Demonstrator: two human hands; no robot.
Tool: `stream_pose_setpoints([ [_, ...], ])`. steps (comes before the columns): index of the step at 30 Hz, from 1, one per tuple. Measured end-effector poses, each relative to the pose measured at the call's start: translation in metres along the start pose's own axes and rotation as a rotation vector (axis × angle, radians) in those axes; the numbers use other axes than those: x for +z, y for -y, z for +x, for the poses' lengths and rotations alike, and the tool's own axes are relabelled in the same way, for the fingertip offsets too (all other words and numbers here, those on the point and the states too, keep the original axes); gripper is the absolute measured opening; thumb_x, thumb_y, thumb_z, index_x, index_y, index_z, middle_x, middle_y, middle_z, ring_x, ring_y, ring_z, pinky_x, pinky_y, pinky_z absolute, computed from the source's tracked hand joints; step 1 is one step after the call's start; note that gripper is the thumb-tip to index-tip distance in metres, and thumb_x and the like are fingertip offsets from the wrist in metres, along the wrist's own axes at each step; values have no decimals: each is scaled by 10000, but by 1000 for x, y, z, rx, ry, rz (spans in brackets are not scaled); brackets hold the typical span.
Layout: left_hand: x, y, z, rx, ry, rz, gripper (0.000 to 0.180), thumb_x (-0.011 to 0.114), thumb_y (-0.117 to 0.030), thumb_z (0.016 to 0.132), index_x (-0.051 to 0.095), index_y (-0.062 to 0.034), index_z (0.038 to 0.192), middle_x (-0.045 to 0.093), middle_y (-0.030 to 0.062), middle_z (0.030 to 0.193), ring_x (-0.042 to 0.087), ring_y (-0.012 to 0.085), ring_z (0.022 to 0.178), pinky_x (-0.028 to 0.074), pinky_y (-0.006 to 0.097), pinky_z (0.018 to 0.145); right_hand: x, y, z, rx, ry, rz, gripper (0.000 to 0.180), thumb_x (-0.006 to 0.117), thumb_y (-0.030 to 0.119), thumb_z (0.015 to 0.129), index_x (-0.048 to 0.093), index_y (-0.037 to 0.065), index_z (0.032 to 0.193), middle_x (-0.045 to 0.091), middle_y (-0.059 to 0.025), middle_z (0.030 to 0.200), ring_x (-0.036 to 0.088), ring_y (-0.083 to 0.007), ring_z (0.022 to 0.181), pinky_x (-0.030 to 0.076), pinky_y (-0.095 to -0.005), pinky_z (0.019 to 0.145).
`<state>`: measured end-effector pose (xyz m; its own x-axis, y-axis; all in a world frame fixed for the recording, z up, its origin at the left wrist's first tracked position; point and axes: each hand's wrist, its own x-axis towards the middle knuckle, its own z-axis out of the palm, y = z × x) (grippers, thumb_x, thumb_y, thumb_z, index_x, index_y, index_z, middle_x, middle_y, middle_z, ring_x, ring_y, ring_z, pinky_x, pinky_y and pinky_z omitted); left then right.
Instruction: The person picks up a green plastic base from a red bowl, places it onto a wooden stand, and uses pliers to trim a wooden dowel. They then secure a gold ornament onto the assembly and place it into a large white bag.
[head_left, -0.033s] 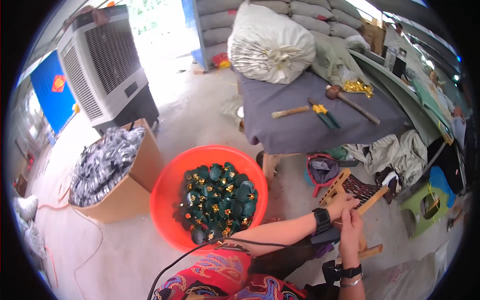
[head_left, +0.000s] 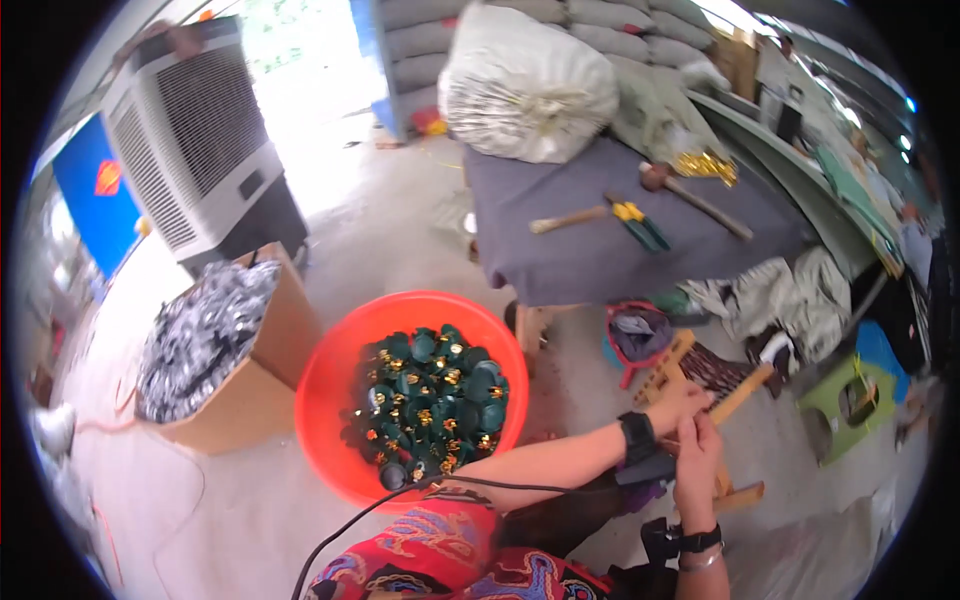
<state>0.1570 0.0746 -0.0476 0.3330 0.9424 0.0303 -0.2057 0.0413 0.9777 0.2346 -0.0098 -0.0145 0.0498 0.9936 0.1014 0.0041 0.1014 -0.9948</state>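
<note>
My left hand (head_left: 678,408) and my right hand (head_left: 696,452) meet at the right of the view, fingertips pinched close together. Whatever they hold between them is too small or hidden to make out. Just beyond them stands a low wooden frame (head_left: 742,398) with dark strips across it, like a stool or folding seat. Left of my arms, a round orange basin (head_left: 318,400) contains many dark green round pieces (head_left: 440,400) with gold-coloured fittings; neither hand touches it.
A cloth-covered table (head_left: 570,265) carries a stuffed white sack (head_left: 530,85), two hammers (head_left: 700,203) and yellow-and-green-handled pliers (head_left: 640,226). A cardboard box (head_left: 280,335) of shiny grey strips stands left, before an air cooler (head_left: 200,130). A green plastic stool (head_left: 835,425) is far right. A black cable (head_left: 400,492) crosses my lap.
The whole view has shifted slightly, so most things sit a little further left. My hands remain pinched together beside the wooden frame.
</note>
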Motion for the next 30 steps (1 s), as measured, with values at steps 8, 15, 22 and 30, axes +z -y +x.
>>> stream_pose_setpoints([
  [8, -27, -3, 8, -277, -201, -208, 200, 547, -208, 872, 611, -19, 873, 626, 76, 718, 612, 160, 626, 496, 279, 557, 11, 6, -19, -80, 84, -58, 198, 608, 195, 858, 552, 12, 910, 565, -19, 775, 536, -97, 675, 438, -243, 613],
  [15, -38, -10, 15, -95, -202, -131, 183, 533, -178, 833, 601, -24, 761, 610, 77, 671, 581, 152, 555, 473, 279, 509, 19, 9, -3, -351, 223, -401, 310, 720, 178, 717, 563, 37, 944, 507, -75, 819, 531, -202, 754, 433, -313, 652],
  [22, -30, -5, 16, 13, -198, -58, 198, 535, -187, 868, 600, -19, 784, 601, 47, 657, 562, 127, 558, 449, 254, 510, 17, 14, -16, -61, 201, -158, 305, 728, 142, 707, 575, 49, 954, 548, -2, 813, 509, -78, 740, 447, -244, 651],
  [30, -24, 11, 11, 265, -336, 363, 205, 599, -187, 813, 622, 15, 788, 638, 101, 650, 612, 159, 581, 473, 310, 547, 18, 6, -21, 60, 215, -15, 263, 693, 88, 688, 595, 15, 920, 577, -15, 793, 549, -95, 700, 462, -251, 627],
])
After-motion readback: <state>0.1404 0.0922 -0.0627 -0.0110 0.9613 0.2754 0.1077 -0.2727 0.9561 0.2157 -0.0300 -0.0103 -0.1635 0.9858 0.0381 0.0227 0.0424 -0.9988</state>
